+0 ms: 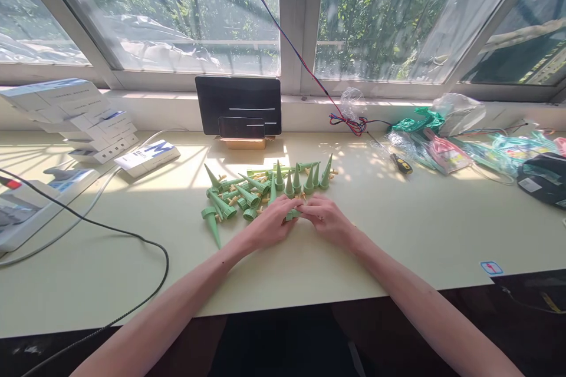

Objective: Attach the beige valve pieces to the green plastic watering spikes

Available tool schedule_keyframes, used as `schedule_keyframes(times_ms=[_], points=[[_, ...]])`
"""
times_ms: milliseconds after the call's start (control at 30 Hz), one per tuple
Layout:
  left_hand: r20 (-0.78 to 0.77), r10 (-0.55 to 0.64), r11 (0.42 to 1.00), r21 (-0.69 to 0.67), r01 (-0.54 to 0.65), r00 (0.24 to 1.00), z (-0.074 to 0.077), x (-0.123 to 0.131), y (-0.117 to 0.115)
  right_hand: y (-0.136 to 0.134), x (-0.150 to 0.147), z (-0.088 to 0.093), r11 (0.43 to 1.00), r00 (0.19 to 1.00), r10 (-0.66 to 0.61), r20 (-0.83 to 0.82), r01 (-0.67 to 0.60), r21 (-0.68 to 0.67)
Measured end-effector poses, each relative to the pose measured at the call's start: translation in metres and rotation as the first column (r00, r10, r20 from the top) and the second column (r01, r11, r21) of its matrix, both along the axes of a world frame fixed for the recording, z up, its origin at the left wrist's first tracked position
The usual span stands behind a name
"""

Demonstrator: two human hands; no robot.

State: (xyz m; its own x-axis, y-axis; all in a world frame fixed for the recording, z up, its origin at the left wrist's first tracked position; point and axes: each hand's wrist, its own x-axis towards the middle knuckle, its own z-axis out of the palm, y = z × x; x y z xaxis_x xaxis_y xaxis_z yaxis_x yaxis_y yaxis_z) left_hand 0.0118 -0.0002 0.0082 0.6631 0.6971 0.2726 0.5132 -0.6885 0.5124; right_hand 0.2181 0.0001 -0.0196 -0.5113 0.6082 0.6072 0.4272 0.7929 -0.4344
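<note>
My left hand (274, 222) and my right hand (326, 221) meet close to the table's middle. Between their closed fingers is a green plastic watering spike (292, 214), mostly covered by the fingertips. Just beyond the hands, several green spikes (326, 172) stand upright on their wide ends with points up. Left of them lies a loose heap of similar green spikes (223, 206), with small tan valve pieces (234, 201) among them. One spike (213, 227) lies apart at the heap's near left, its point toward me.
A tablet and a phone (242, 127) lean on a stand (242, 143) behind the heap. White boxes (101, 123), a power strip (48, 206) and cables are at left. A screwdriver (401, 164), plastic bags (446, 150) and a black pouch (546, 179) lie at right.
</note>
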Motion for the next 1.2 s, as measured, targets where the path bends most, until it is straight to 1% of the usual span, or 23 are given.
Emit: schedule_keyframes(times_ms=[233, 533, 700, 867, 967, 1200], points=[[0.005, -0.007, 1.000, -0.009, 0.007, 1.000, -0.0019, -0.0006, 0.0003, -0.0002, 0.0008, 0.0028, 0.999, 1.000, 0.023, 0.010, -0.023, -0.030], [-0.004, -0.010, 1.000, -0.021, 0.010, 1.000, -0.0024, -0.0014, 0.0009, 0.0004, 0.0003, 0.0029, 1.000, 0.999, 0.016, 0.040, -0.015, -0.021], [-0.003, -0.025, 1.000, -0.004, 0.025, 1.000, -0.0023, -0.0011, 0.0011, 0.0015, 0.0003, 0.0025, 0.999, 0.999, 0.029, 0.028, -0.030, 0.029], [0.015, -0.016, 1.000, -0.015, 0.016, 1.000, -0.0004, -0.0010, 0.0002, -0.0006, -0.0002, 0.0021, 1.000, 0.998, -0.004, 0.059, 0.004, 0.000], [0.018, -0.021, 1.000, -0.009, 0.021, 1.000, -0.0001, -0.0008, 0.0002, -0.0011, 0.0000, 0.0030, 1.000, 0.998, -0.002, 0.070, 0.003, -0.018], [0.007, -0.007, 1.000, 0.003, 0.007, 1.000, -0.0014, -0.0008, 0.0006, 0.0005, 0.0002, 0.0036, 1.000, 0.998, 0.008, 0.063, -0.008, 0.000]])
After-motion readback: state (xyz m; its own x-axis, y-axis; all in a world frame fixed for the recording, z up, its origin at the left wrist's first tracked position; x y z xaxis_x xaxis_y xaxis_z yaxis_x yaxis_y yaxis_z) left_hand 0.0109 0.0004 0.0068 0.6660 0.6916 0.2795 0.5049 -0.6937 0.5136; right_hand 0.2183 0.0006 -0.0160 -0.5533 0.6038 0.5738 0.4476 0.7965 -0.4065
